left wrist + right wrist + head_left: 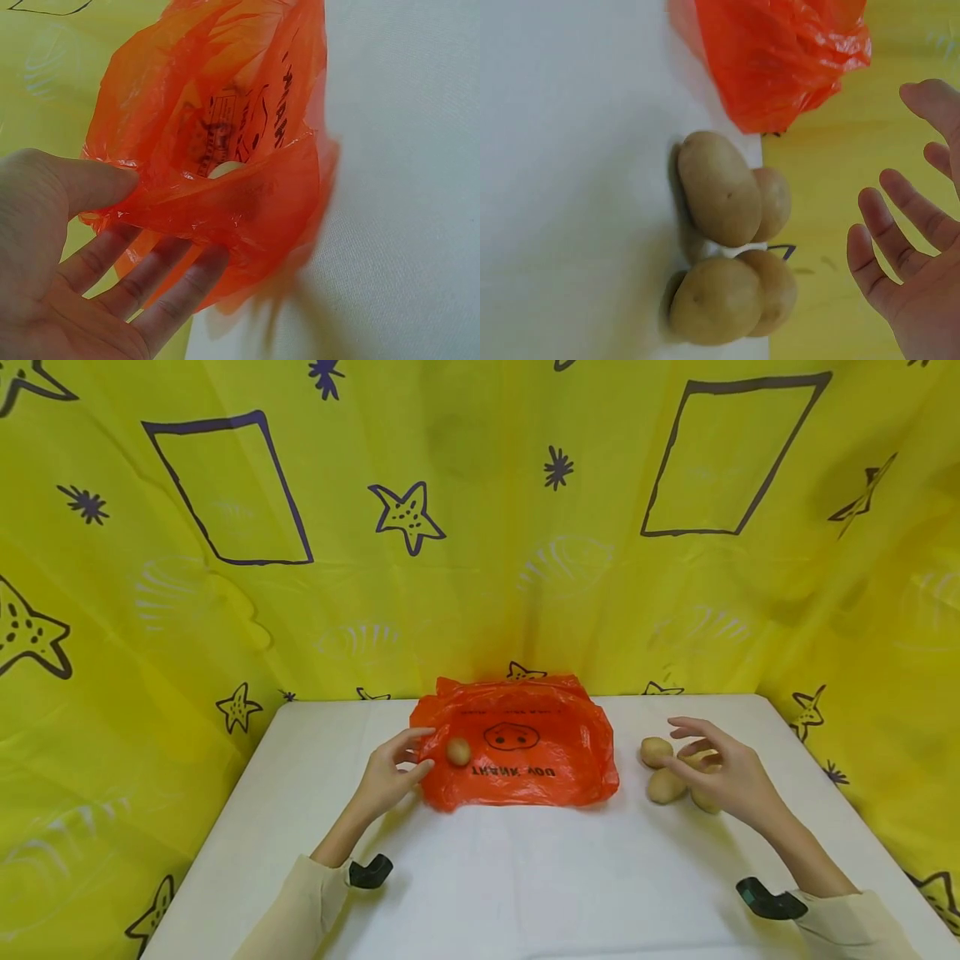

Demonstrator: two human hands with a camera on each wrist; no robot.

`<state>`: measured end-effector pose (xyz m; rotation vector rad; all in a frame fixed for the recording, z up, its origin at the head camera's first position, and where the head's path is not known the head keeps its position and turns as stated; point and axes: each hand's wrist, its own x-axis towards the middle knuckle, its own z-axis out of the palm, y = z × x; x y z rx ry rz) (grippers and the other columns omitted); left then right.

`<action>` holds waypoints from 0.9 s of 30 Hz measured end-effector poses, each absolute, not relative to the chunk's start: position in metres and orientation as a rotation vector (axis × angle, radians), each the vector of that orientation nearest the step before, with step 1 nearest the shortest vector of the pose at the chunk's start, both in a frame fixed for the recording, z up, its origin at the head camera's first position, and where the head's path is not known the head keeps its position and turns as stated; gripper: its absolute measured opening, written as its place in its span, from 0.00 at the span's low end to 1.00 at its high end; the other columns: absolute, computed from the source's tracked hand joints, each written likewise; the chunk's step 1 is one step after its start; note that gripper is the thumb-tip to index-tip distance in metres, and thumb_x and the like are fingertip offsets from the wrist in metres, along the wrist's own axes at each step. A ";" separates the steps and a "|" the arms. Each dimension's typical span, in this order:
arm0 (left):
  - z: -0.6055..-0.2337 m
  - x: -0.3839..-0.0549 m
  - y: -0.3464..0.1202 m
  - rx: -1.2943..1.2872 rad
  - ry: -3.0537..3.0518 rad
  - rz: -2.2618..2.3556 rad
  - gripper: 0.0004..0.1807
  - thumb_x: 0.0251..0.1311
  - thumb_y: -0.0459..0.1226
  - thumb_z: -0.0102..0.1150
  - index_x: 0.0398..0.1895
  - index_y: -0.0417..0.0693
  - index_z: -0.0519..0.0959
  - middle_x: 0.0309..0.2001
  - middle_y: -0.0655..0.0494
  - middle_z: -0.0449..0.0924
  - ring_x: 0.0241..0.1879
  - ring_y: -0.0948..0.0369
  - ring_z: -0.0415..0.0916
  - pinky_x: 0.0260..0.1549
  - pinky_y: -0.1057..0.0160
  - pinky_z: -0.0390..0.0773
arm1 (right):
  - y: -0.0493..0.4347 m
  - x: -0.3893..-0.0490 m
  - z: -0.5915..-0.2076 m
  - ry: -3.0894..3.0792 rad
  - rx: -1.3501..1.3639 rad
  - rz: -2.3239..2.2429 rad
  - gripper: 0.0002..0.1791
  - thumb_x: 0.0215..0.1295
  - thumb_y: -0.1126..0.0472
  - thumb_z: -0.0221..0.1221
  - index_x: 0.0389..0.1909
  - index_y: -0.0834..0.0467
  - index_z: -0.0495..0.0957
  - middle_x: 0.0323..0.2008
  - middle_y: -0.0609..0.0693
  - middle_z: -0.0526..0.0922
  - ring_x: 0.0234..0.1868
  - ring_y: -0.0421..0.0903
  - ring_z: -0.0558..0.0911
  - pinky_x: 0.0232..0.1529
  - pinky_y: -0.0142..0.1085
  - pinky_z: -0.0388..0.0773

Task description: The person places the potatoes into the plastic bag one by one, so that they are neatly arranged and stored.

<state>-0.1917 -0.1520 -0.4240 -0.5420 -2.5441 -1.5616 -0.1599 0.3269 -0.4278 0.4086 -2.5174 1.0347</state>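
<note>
My left hand (392,774) grips the left edge of a red plastic bag (255,199). In the left wrist view the thumb lies on the bag's gathered rim, with other fingers spread along its outside. One potato (458,752) is in the bag near that hand, and only a pale sliver of it shows in the left wrist view. Over several potatoes (667,786) on the right, my right hand (731,781) hovers with fingers spread and relaxed, holding nothing. From the right wrist, the potatoes (720,187) sit beside that hand, apart from its fingers.
A white-covered table (525,877) bears the bag and potatoes. Yellow curtains (480,593) with star drawings stand behind it and on both sides. Black wrist devices (371,872) are worn at both sleeves.
</note>
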 end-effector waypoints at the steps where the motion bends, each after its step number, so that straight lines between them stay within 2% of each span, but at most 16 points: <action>1: -0.424 -0.192 -0.152 -0.536 -2.550 -1.560 0.23 0.62 0.22 0.64 0.61 0.34 0.77 0.47 0.35 0.83 0.43 0.40 0.82 0.40 0.54 0.87 | 0.330 -0.160 -0.430 -2.515 0.400 1.037 0.32 0.58 0.66 0.74 0.64 0.55 0.77 0.46 0.43 0.84 0.38 0.37 0.83 0.38 0.22 0.78; 3: -0.423 -0.192 -0.152 -0.524 -2.564 -1.555 0.23 0.62 0.23 0.64 0.62 0.35 0.77 0.48 0.35 0.83 0.43 0.40 0.82 0.38 0.57 0.87 | 0.336 -0.161 -0.434 -2.515 0.377 1.037 0.31 0.58 0.65 0.74 0.64 0.55 0.77 0.46 0.42 0.83 0.38 0.36 0.82 0.37 0.22 0.78; 10: -0.422 -0.191 -0.151 -0.505 -2.571 -1.563 0.23 0.63 0.23 0.64 0.62 0.35 0.77 0.48 0.34 0.82 0.43 0.40 0.82 0.39 0.54 0.87 | 0.354 -0.164 -0.447 -2.565 0.297 1.009 0.30 0.61 0.61 0.73 0.64 0.56 0.76 0.47 0.57 0.81 0.38 0.45 0.79 0.36 0.24 0.76; 16: -0.422 -0.191 -0.150 -0.518 -2.563 -1.564 0.23 0.62 0.22 0.64 0.61 0.34 0.77 0.47 0.34 0.83 0.43 0.40 0.82 0.41 0.53 0.86 | 0.369 -0.166 -0.453 -2.622 0.239 0.978 0.31 0.61 0.59 0.73 0.65 0.58 0.75 0.48 0.61 0.80 0.39 0.45 0.77 0.36 0.23 0.72; 23: -0.446 -0.205 -0.153 -0.499 -2.569 -1.547 0.25 0.62 0.23 0.65 0.62 0.38 0.77 0.49 0.37 0.83 0.43 0.42 0.82 0.43 0.51 0.85 | 0.385 -0.172 -0.460 -2.792 0.140 1.126 0.34 0.70 0.53 0.66 0.71 0.62 0.67 0.56 0.71 0.71 0.48 0.62 0.75 0.39 0.38 0.73; 25: -0.454 -0.210 -0.155 -0.494 -2.570 -1.544 0.25 0.62 0.24 0.66 0.63 0.41 0.78 0.49 0.39 0.83 0.44 0.44 0.83 0.43 0.53 0.85 | 0.389 -0.174 -0.462 -2.832 0.139 1.172 0.35 0.72 0.53 0.64 0.72 0.63 0.64 0.58 0.73 0.70 0.50 0.65 0.77 0.39 0.40 0.76; 27: -0.458 -0.213 -0.157 -0.498 -2.568 -1.549 0.25 0.62 0.25 0.67 0.63 0.44 0.78 0.49 0.42 0.84 0.44 0.47 0.83 0.43 0.56 0.86 | 0.391 -0.176 -0.463 -2.855 0.156 1.197 0.35 0.73 0.53 0.63 0.73 0.63 0.63 0.58 0.74 0.70 0.50 0.66 0.79 0.38 0.37 0.79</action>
